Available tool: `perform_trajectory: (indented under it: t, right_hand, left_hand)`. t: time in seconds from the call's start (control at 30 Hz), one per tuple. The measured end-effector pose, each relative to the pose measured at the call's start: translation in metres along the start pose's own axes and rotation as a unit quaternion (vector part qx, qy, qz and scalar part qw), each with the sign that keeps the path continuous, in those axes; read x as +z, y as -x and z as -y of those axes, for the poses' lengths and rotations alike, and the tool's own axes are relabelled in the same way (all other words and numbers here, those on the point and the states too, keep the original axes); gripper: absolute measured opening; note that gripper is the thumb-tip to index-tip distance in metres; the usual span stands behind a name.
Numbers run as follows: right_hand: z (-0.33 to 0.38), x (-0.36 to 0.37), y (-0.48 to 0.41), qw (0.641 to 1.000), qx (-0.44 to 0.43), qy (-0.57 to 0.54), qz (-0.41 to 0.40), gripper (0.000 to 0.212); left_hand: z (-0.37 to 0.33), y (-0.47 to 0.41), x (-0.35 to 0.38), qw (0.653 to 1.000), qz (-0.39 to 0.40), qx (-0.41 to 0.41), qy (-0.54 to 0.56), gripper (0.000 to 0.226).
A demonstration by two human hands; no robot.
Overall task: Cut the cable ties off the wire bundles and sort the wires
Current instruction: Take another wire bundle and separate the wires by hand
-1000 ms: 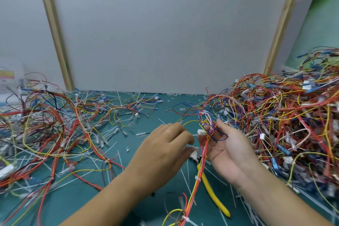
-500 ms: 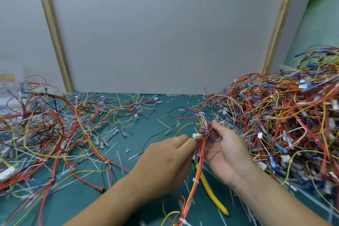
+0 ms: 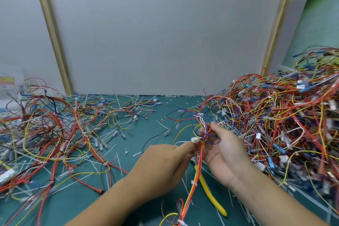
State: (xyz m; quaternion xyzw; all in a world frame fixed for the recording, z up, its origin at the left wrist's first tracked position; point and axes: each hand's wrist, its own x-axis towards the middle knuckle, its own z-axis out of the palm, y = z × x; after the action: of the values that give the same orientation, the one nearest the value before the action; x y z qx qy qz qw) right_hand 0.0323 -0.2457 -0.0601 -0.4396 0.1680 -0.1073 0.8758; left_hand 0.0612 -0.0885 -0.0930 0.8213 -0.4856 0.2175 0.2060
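A thin wire bundle (image 3: 194, 178) of red, orange and yellow wires runs up from the bottom edge between my hands, with white cable ties (image 3: 194, 182) still round it. My right hand (image 3: 222, 150) grips its upper, tangled end with thumb and fingers. My left hand (image 3: 165, 163) pinches at the bundle just below a white connector (image 3: 194, 140). Yellow-handled cutters (image 3: 209, 192) lie on the mat under the bundle, held by neither hand.
A tall heap of tied wire bundles (image 3: 286, 124) fills the right side. Loose sorted wires (image 3: 55, 130) spread over the left. Cut white tie scraps (image 3: 113, 154) litter the green mat (image 3: 150, 132). A grey wall panel (image 3: 156, 33) stands behind.
My left hand has slid right and closed on the bundle under the white connector. A black wire and a yellow wire have been drawn out to the left of the bundle.
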Motion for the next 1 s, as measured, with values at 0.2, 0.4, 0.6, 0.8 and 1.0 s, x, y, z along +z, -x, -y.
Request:
perform_trajectory:
  t: [0.2,0.4,0.6,0.8,1.0]
  right_hand:
    - [-0.006,-0.002,-0.005,0.998,-0.05,0.018,-0.019,0.025]
    - [-0.009,-0.004,-0.008,0.999,-0.043,0.013,-0.029,0.025]
    - [-0.008,-0.002,-0.006,0.999,-0.029,-0.003,-0.029,0.026]
    - [-0.006,0.0,-0.004,0.999,-0.002,-0.024,-0.024,0.028]
    - [-0.005,0.0,-0.004,0.999,0.019,-0.015,-0.025,0.028]
  left_hand:
    - [0.001,-0.004,0.003,0.998,0.05,-0.009,-0.041,0.009]
    - [-0.004,-0.008,0.008,0.992,0.037,-0.032,-0.119,0.032]
    - [-0.002,-0.009,0.009,0.992,0.069,-0.05,-0.098,0.034]
    - [-0.006,-0.004,0.011,0.992,0.079,-0.069,0.071,0.013]
    - [-0.002,-0.003,0.01,0.999,0.029,-0.021,-0.01,0.009]
